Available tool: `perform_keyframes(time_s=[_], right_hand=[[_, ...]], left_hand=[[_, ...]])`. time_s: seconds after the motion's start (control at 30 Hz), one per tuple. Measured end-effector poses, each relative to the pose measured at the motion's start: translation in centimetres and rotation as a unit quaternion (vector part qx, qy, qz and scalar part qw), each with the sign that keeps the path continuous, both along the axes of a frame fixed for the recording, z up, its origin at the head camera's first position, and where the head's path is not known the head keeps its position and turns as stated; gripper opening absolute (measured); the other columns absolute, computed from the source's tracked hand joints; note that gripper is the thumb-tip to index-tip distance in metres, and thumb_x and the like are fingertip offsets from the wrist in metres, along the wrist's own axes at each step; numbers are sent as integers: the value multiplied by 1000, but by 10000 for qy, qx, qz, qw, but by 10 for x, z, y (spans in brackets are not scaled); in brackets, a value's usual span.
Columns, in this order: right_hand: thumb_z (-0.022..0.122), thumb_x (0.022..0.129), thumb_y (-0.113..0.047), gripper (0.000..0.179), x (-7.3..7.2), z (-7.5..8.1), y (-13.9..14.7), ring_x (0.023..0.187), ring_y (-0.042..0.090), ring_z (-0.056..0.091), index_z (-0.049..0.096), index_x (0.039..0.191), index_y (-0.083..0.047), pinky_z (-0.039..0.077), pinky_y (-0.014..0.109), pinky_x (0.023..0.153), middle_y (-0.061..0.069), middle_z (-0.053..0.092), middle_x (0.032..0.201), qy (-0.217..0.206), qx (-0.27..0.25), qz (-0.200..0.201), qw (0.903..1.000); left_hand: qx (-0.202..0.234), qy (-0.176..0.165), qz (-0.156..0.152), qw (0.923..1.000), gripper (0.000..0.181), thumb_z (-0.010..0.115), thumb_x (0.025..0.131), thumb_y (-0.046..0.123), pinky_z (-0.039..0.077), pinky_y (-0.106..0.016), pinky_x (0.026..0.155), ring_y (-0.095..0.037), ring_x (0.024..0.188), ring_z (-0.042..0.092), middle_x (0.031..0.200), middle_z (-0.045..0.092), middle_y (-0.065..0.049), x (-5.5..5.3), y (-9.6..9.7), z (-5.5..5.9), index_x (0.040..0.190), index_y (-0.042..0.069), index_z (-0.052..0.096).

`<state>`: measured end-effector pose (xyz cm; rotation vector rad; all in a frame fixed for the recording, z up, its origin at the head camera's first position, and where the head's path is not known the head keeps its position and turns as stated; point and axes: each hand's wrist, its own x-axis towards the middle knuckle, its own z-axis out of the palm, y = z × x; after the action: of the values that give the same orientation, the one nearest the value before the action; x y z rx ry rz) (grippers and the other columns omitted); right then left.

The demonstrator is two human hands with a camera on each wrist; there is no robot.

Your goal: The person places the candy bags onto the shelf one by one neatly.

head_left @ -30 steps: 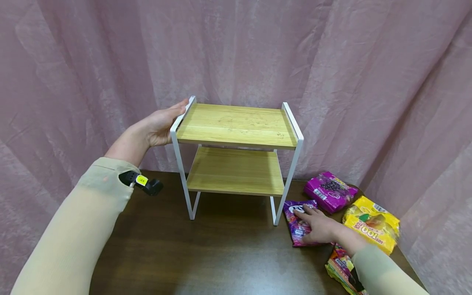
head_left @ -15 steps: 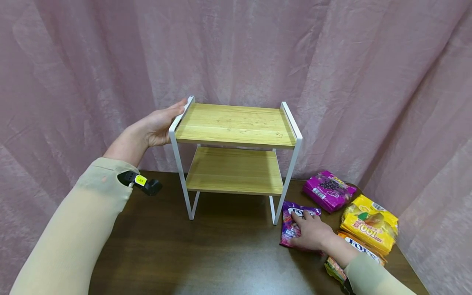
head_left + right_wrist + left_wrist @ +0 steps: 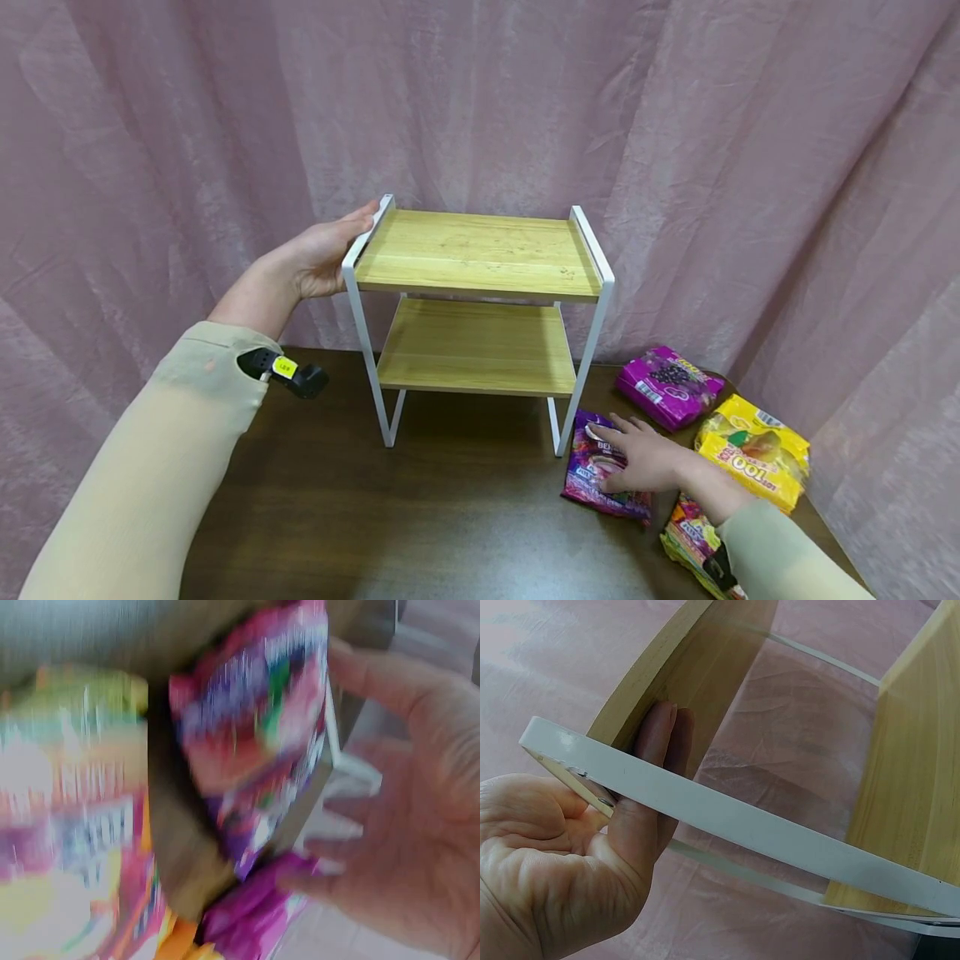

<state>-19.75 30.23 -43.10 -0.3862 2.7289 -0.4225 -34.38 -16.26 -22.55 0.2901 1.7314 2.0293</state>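
Note:
My left hand [image 3: 330, 254] holds the small two-tier shelf [image 3: 472, 254] by its upper left side. In the left wrist view its fingers [image 3: 656, 746] pass behind the white metal frame [image 3: 705, 802] and rest against the underside of the wooden board. On the right, my right hand [image 3: 647, 458] is over a purple candy bag [image 3: 600, 492] with its fingers spread. The bag lies flat beside the shelf's right leg. The right wrist view is blurred, but a gap shows between that palm and the purple bag [image 3: 255, 727].
A magenta grape-printed bag [image 3: 670, 387] and a yellow mango-printed bag [image 3: 753, 454] lie at the back right of the brown table [image 3: 420, 533]. A multicoloured candy bag [image 3: 693, 533] sits partly under the right forearm. Pink curtains [image 3: 480, 100] hang behind.
The purple bag has slid slightly left and nearer. My right hand first moved left over it, then lifted and shifted back right, uncovering more of it. The left hand keeps its place.

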Motion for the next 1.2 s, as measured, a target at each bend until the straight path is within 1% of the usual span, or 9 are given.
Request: perform_keyframes(time_s=[0.03,0.13,0.23,0.3,0.4,0.57,0.83,1.2], right_hand=[[84,83,-36,91,-2,1,5,147,59,12,39,159,-14,20,82,109,28,20,164,-118,-129,102,9998],[88,77,-25,97,-5,1,16,149,55,7,38,160,-16,22,82,109,26,15,166,-486,-351,247,9979],[90,73,-20,102,-6,-4,21,148,56,9,37,160,-17,25,82,108,25,14,167,-687,-403,270,9965],[90,73,-19,102,-5,-6,21,148,57,11,37,160,-18,25,82,107,25,16,166,-740,-412,228,9961],[90,73,-20,101,-5,-9,22,147,57,14,38,160,-18,25,81,108,25,18,166,-654,-353,246,9969],[89,75,-25,98,-3,-12,20,145,58,18,39,159,-16,27,80,108,26,22,164,-461,-250,345,9980],[87,81,-34,95,5,-14,12,145,59,18,37,161,-19,27,80,108,26,21,164,-480,-208,197,9984],[87,80,-43,98,19,-16,1,145,55,23,36,161,-21,31,80,106,25,22,164,-387,55,121,9992]], left_hand=[[-13,10,11,10000,58,27,112,37,64,-31,64,-16,70,70,104,63,-7,0,0,0,163,47,3],[-10,-15,40,10000,58,27,111,37,64,-32,64,-16,70,70,106,63,-8,1,0,0,163,47,4],[14,-55,23,10000,58,27,111,37,64,-32,64,-16,70,70,105,63,-8,1,0,0,163,47,4],[48,-87,15,9999,58,28,111,37,64,-32,64,-17,69,70,105,63,-8,2,0,0,163,47,4],[63,-92,-6,9999,59,29,111,37,64,-31,64,-16,70,70,107,62,-8,3,0,1,163,48,3],[35,-68,37,10000,59,29,111,37,64,-32,65,-16,71,70,111,62,-8,4,0,2,163,48,2],[52,-78,19,10000,58,29,111,37,64,-32,65,-17,73,70,112,62,-7,3,-1,1,163,48,3],[94,-115,-10,9999,57,28,112,37,64,-32,67,-16,75,70,112,61,-7,4,0,3,163,48,4]])
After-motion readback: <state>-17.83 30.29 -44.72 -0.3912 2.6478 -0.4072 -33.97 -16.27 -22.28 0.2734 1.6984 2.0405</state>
